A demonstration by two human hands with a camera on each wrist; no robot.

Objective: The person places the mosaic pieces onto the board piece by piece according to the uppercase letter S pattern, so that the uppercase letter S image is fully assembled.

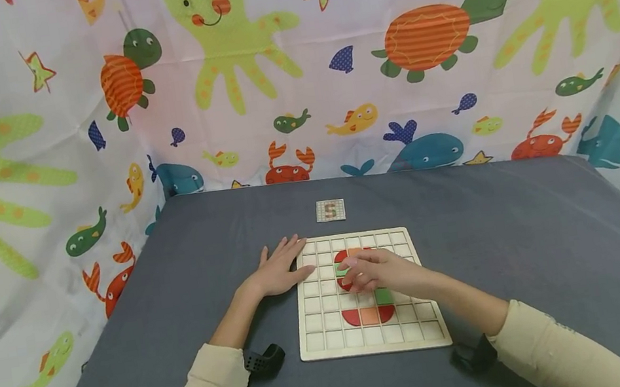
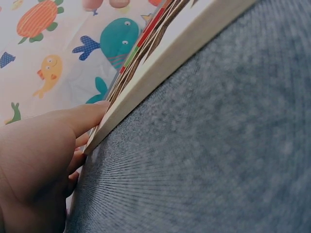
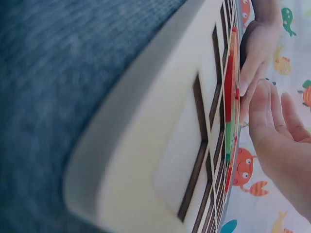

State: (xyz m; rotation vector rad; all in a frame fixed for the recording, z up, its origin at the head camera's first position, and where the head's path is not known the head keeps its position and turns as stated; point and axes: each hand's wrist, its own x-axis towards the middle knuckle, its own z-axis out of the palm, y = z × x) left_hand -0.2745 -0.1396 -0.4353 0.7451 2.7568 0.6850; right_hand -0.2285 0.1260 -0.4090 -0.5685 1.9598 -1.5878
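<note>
A wooden grid board (image 1: 375,340) lies on the dark grey table, with red, orange and green tiles in some of its cells. At the bottom of the pattern, an orange tile (image 1: 369,316) sits between two red rounded-corner tiles, with a green tile (image 1: 384,296) above the right one. My left hand (image 1: 276,274) rests at the board's upper left edge, fingers spread and thumb on the rim. Over the pattern's upper part hovers my right hand (image 1: 383,270), its fingers loosely bent. No tile shows between its fingers (image 3: 262,104). That hand covers part of the pattern.
Behind the board lies a small card (image 1: 330,210) with an S-shaped pattern on a grid. A curtain (image 1: 295,90) printed with sea animals hangs behind and beside the table (image 1: 531,242). Dark straps with cameras sit at both wrists.
</note>
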